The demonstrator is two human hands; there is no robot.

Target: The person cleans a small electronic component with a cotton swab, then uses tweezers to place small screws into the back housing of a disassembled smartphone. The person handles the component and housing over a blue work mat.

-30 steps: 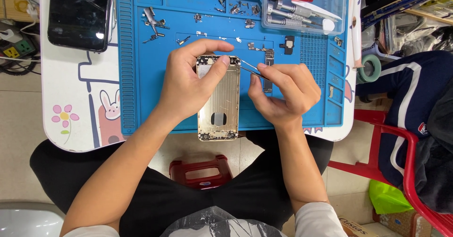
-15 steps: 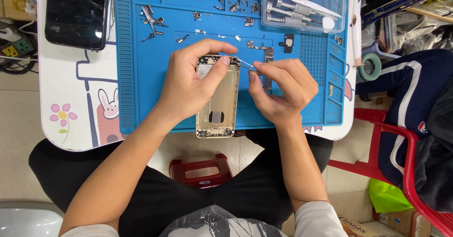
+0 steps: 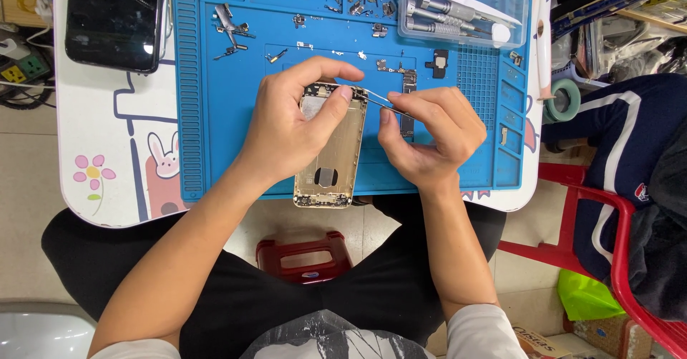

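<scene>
White table [image 3: 107,187] under blue mat [image 3: 215,116], phone [image 3: 114,19]

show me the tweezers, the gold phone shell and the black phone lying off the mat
tweezers [image 3: 377,99], head view, on the thin metal shaft between the two hands
gold phone shell [image 3: 330,176], head view, on its bare lower back plate
black phone [image 3: 114,17], head view, on the middle of its dark screen

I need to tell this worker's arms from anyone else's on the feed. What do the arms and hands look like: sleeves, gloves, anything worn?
Both hands are bare: no gloves, rings or watch on the left hand or the right hand. The forearms are uncovered up to short white sleeves at the bottom edge of the view. No cables or markings show on either arm.
</scene>
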